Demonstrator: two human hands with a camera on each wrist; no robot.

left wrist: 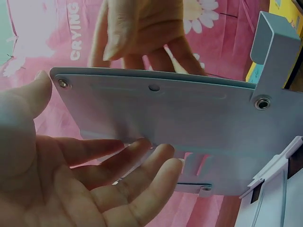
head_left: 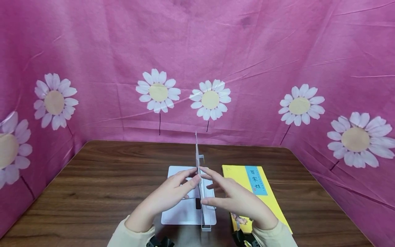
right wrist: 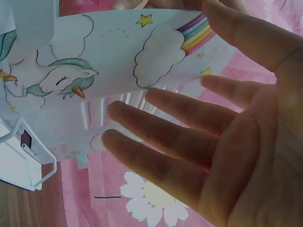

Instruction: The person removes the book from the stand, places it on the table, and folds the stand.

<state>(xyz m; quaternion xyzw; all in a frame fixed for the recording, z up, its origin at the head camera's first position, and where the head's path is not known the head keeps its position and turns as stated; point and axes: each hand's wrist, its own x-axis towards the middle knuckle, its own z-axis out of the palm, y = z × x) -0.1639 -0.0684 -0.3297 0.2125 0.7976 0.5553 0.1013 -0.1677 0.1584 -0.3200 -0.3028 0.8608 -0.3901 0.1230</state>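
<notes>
A white metal book stand [head_left: 180,214] stands on the table with its panel [head_left: 197,156] upright and seen edge-on in the head view. My left hand [head_left: 168,193] is on the panel's left side, thumb by its edge and fingers loosely extended along the plain grey back [left wrist: 189,118]. On the other side, my right hand [head_left: 239,197] has its fingers spread and fairly straight beside the printed face [right wrist: 113,56], which carries a unicorn, cloud and rainbow. Neither hand curls round the panel. A hooked ledge [left wrist: 272,40] juts from one edge.
A yellow book [head_left: 271,206] with a blue title label lies flat to the right of the stand, partly behind my right forearm. The dark wooden table [head_left: 108,178] is enclosed by a pink cloth [head_left: 247,44] printed with daisies.
</notes>
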